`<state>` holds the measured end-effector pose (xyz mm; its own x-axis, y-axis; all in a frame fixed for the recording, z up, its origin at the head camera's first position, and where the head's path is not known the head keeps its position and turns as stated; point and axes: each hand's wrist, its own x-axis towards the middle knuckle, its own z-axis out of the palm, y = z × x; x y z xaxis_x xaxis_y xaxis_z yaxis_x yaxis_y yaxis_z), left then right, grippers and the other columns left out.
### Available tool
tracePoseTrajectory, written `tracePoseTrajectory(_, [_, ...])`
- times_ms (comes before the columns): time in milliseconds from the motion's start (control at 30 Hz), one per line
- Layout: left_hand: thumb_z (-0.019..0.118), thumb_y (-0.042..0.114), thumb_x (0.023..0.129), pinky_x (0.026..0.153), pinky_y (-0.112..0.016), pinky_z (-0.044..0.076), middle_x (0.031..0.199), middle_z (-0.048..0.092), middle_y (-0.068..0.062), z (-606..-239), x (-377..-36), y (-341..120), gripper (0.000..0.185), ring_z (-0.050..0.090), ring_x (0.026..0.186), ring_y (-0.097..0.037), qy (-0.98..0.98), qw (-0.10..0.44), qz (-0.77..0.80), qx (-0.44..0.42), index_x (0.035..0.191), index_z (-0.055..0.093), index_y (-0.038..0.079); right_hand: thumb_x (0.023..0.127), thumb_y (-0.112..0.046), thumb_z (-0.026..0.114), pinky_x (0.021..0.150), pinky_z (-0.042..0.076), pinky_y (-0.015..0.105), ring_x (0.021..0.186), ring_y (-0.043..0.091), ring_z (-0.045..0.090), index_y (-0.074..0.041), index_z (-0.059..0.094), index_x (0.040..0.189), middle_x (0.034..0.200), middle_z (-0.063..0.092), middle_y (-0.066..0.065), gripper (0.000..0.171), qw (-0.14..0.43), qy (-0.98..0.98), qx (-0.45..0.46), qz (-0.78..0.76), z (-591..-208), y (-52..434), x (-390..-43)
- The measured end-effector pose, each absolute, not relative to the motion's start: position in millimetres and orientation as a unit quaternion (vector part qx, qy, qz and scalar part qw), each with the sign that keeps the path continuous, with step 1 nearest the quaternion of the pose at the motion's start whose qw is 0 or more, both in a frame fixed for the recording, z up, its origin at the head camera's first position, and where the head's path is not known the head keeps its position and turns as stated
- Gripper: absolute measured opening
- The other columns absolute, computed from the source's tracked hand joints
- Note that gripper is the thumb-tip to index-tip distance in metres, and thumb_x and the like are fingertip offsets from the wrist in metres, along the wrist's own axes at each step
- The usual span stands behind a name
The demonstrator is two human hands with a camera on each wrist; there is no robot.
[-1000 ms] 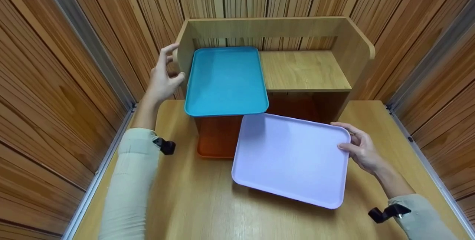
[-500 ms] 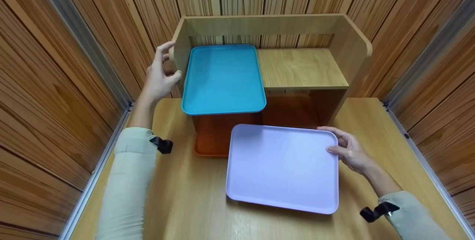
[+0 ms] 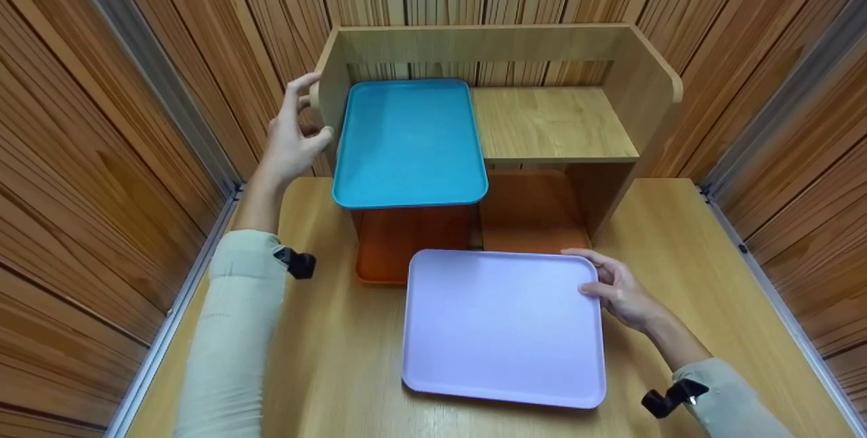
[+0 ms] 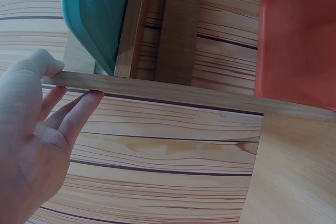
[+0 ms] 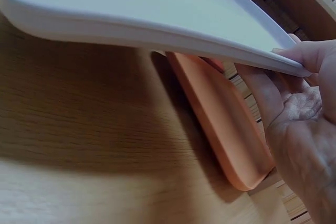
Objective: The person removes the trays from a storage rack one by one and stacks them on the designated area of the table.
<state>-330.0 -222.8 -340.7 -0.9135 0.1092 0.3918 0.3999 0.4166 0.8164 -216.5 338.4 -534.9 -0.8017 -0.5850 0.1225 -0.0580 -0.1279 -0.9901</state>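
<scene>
My left hand (image 3: 291, 133) grips the left side panel of a small wooden shelf (image 3: 555, 123). In the left wrist view the thumb lies on the panel's inner side and the fingers (image 4: 79, 116) on its outer face. With my right hand (image 3: 626, 292) I pinch a lavender tray (image 3: 504, 330) at its upper right edge, thumb on top and fingers beneath. This tray hangs above the table in front of the shelf, as the gap and shadow under it show in the right wrist view. A blue tray (image 3: 410, 143) lies on the upper board's left half, its front end jutting out.
On the lower level, a red-orange tray (image 3: 393, 248) lies at the left, sticking out in front, and an orange tray (image 3: 535, 208) at the right. The wooden table (image 3: 325, 363) stretches around the shelf. Wood-patterned walls (image 3: 122, 154) stand at the back and sides.
My right hand has drawn the lavender tray toward me and leftward, away from the shelf, and the tray has turned straighter. More of the orange tray shows. My left hand keeps its grip.
</scene>
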Motion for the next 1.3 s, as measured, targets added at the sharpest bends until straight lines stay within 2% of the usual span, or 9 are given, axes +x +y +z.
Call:
tracePoseTrajectory(267, [0.061, 0.001, 0.109, 0.085, -0.021, 0.059, 0.172, 0.048, -0.02, -341, -330, -223, 0.077, 0.072, 0.13, -0.042, -0.833, 0.137, -0.515, -0.149, 0.174, 0.032, 0.03, 0.108, 0.013, 0.053, 0.09, 0.071, 0.036, 0.116, 0.015, 0.081, -0.016, 0.056, 0.163, 0.138, 0.077, -0.006, 0.063, 0.196, 0.652, -0.221, -0.698, -549, 329, -213])
tracePoseTrajectory(500, [0.06, 0.0, 0.109, 0.093, -0.028, 0.058, 0.174, 0.045, -0.018, -340, -331, -223, 0.077, 0.063, 0.144, -0.038, -0.83, 0.139, -0.517, -0.155, 0.174, 0.031, 0.027, 0.108, 0.007, 0.058, 0.089, 0.071, 0.033, 0.111, 0.012, 0.081, -0.015, 0.058, 0.162, 0.131, 0.08, -0.009, 0.059, 0.197, 0.688, -0.197, -0.67, -560, 323, -211])
tracePoseTrajectory(667, [0.06, 0.001, 0.109, 0.096, -0.036, 0.06, 0.173, 0.046, -0.019, -340, -331, -223, 0.077, 0.067, 0.141, -0.043, -0.83, 0.135, -0.52, -0.151, 0.175, 0.03, 0.029, 0.109, 0.004, 0.06, 0.093, 0.07, 0.032, 0.114, 0.011, 0.081, -0.013, 0.056, 0.163, 0.133, 0.08, -0.012, 0.057, 0.202, 0.698, -0.195, -0.659, -567, 321, -210])
tracePoseTrajectory(833, [0.06, 0.0, 0.109, 0.105, -0.052, 0.063, 0.172, 0.047, -0.021, -341, -331, -223, 0.077, 0.068, 0.14, -0.045, -0.831, 0.136, -0.517, -0.153, 0.174, 0.031, 0.028, 0.109, 0.003, 0.061, 0.094, 0.07, 0.031, 0.114, 0.01, 0.08, -0.003, 0.05, 0.165, 0.134, 0.078, -0.015, 0.058, 0.202, 0.708, -0.185, -0.65, -571, 320, -212])
tracePoseTrajectory(967, [0.059, 0.0, 0.109, 0.106, -0.054, 0.063, 0.173, 0.046, -0.021, -341, -331, -223, 0.076, 0.068, 0.14, -0.045, -0.835, 0.137, -0.511, -0.152, 0.174, 0.031, 0.028, 0.107, 0.0, 0.064, 0.097, 0.067, 0.027, 0.12, 0.005, 0.073, 0.006, 0.044, 0.166, 0.139, 0.073, -0.017, 0.062, 0.193, 0.737, -0.161, -0.628, -571, 318, -212])
tracePoseTrajectory(1033, [0.059, 0.001, 0.11, 0.105, -0.053, 0.063, 0.174, 0.045, -0.021, -341, -331, -223, 0.076, 0.069, 0.139, -0.045, -0.836, 0.136, -0.51, -0.152, 0.174, 0.031, 0.029, 0.106, -0.001, 0.066, 0.098, 0.066, 0.027, 0.121, 0.004, 0.07, 0.008, 0.044, 0.165, 0.144, 0.07, -0.01, 0.064, 0.187, 0.752, -0.145, -0.615, -570, 317, -211])
tracePoseTrajectory(1200, [0.059, 0.001, 0.11, 0.109, -0.056, 0.063, 0.175, 0.043, -0.022, -341, -330, -223, 0.076, 0.068, 0.141, -0.046, -0.837, 0.134, -0.509, -0.152, 0.175, 0.03, 0.03, 0.105, -0.003, 0.068, 0.098, 0.065, 0.026, 0.122, 0.006, 0.067, 0.004, 0.048, 0.165, 0.159, 0.059, 0.026, 0.064, 0.184, 0.776, -0.119, -0.591, -568, 314, -209])
tracePoseTrajectory(1233, [0.059, 0.001, 0.11, 0.109, -0.056, 0.063, 0.175, 0.043, -0.022, -341, -330, -223, 0.076, 0.067, 0.141, -0.046, -0.836, 0.134, -0.509, -0.151, 0.175, 0.03, 0.03, 0.105, -0.003, 0.069, 0.098, 0.065, 0.026, 0.122, 0.005, 0.067, 0.004, 0.049, 0.165, 0.159, 0.058, 0.027, 0.063, 0.182, 0.778, -0.118, -0.59, -568, 313, -209])
tracePoseTrajectory(1300, [0.059, 0.002, 0.11, 0.109, -0.055, 0.063, 0.175, 0.044, -0.021, -341, -330, -223, 0.076, 0.067, 0.141, -0.045, -0.835, 0.135, -0.512, -0.151, 0.175, 0.03, 0.03, 0.105, -0.002, 0.07, 0.097, 0.063, 0.023, 0.121, 0.004, 0.067, 0.006, 0.051, 0.163, 0.156, 0.063, 0.022, 0.062, 0.168, 0.78, -0.126, -0.589, -568, 311, -209])
